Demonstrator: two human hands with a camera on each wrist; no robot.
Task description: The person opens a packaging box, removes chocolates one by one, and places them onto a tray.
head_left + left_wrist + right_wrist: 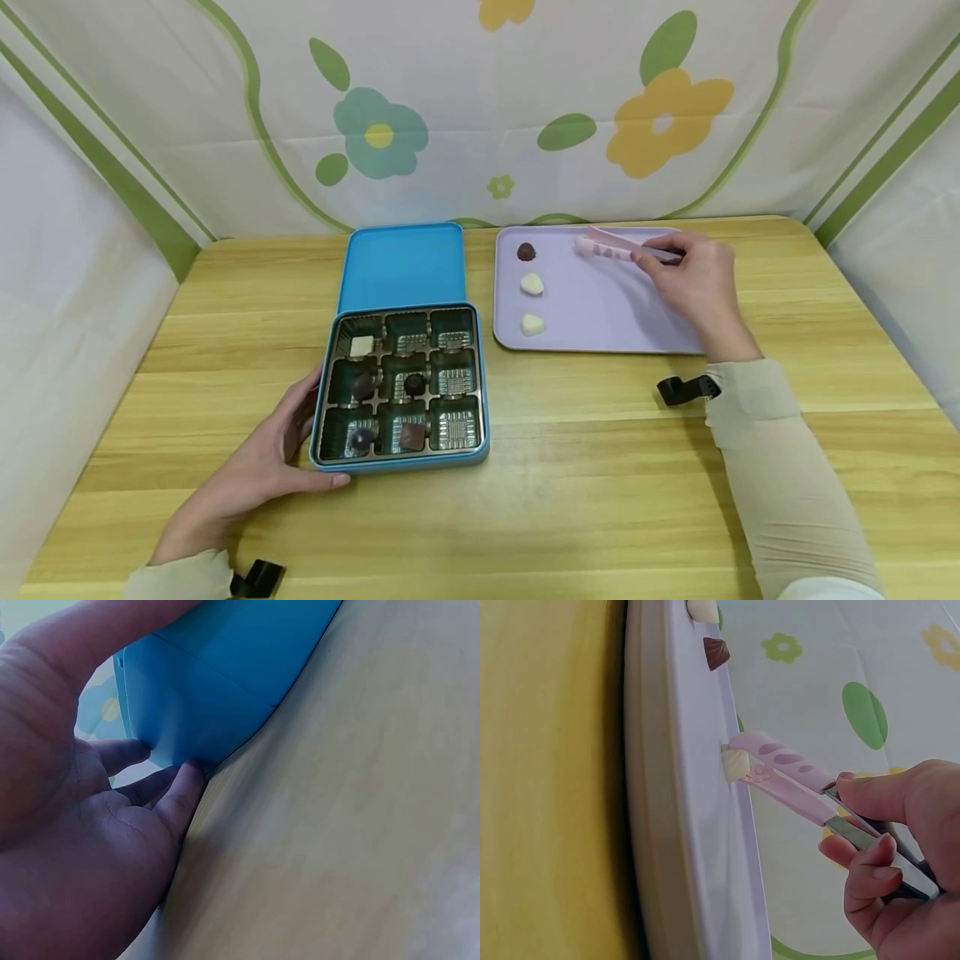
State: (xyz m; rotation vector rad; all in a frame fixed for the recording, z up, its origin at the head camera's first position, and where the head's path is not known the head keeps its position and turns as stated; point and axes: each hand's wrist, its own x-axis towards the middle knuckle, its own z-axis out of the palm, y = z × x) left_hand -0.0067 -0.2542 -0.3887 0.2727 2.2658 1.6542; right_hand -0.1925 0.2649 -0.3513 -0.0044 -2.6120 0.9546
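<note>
A blue tin point(486, 392) with a divided plastic insert lies on the table, its blue lid point(405, 265) behind it. My left hand point(258, 462) holds the tin's near left corner, with fingers along the left side and thumb by the front. Inside, a white chocolate point(362, 346) sits in the back left compartment; several dark chocolates point(412, 437) occupy others, and the right column is empty. Over the lilac tray point(600, 321), my right hand point(701, 275) grips pink-tipped metal tongs point(795, 799). Their tips are around a ridged white chocolate point(736, 763) at the tray's surface.
Along the tray's left side lie a brown chocolate point(527, 252) and two white chocolates, one point(532, 284) behind the other point(532, 324). A flower-patterned cloth point(480, 108) stands behind the wooden table point(585, 483), with white cloth walls at both sides.
</note>
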